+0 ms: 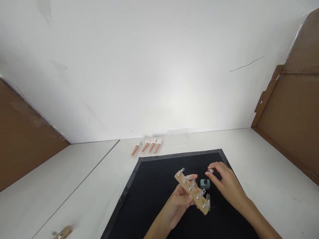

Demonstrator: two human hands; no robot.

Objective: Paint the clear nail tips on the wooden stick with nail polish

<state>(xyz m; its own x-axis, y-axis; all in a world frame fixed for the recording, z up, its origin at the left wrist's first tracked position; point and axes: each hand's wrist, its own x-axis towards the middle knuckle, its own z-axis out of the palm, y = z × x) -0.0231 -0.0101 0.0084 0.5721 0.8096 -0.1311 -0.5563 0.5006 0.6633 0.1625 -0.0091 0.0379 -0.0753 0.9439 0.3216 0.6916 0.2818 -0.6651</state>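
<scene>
Wooden strip [194, 193] clamped between thumb and fingers of left hand [178, 203]; right hand [225, 181] nearly closed, pinching pale knob [211, 170] (green bottle [205, 185] beside).

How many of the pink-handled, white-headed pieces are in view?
4. All lie near the wall, beyond the black mat: the leftmost piece slightly apart, then the second piece, the third piece and the rightmost piece grouped together. No others are visible.

The left hand [179, 201] curls, gripping; the right hand [222, 176] pinches.
</scene>
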